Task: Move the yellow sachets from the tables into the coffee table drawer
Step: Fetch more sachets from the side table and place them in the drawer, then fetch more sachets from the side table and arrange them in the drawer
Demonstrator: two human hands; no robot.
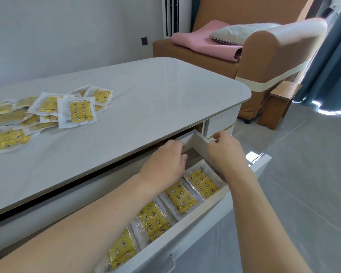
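Fingers of left hand (166, 161) curl down into far end of open drawer (195, 231), tips hidden; grip cannot be confirmed. Loose pile of yellow sachets (47, 113) remains on coffee table top (156, 99), far left. Row of sachets (177, 201) lies overlapped along drawer. Right hand (224, 148) over drawer's right wall, fingers curled, apparently holding nothing. Risk: overlapped packets ride up, catch under tabletop edge on closing.

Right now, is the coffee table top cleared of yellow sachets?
No, a loose pile of yellow sachets lies on the coffee table top, while a row of sachets sits in the open drawer.
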